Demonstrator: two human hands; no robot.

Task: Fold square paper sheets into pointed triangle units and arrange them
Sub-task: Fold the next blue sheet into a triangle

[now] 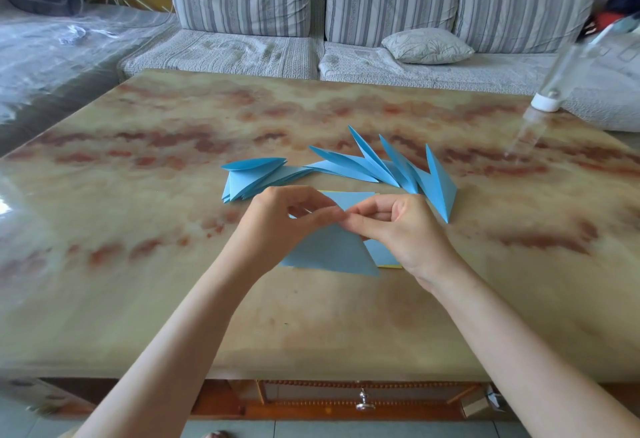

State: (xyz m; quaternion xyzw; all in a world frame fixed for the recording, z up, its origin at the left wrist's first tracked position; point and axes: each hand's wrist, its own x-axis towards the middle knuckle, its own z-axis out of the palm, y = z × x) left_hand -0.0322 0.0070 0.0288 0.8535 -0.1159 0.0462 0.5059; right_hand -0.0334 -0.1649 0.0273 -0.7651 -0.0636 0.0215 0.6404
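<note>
Both forearms reach in from the near edge and meet over the middle of the table [173, 146]. At the apex of a blue folded triangle [332, 250] the left hand [277, 219] and right hand [401, 226] come together, fingertips closed in a narrow pinch on the paper. The triangle's long base runs left to right along the near side, its point aimed away toward the far side, so any next crease probably works from that pinched apex. It sits over a stack of flat sheets [384, 254] with a yellow edge showing beneath. Just beyond the hands lie a pile of folded triangles [249, 179] to the left and a fanned row of pointed units [391, 167] to the right, nearer the right hand. A sofa [311, 21] stands farther off.
</note>
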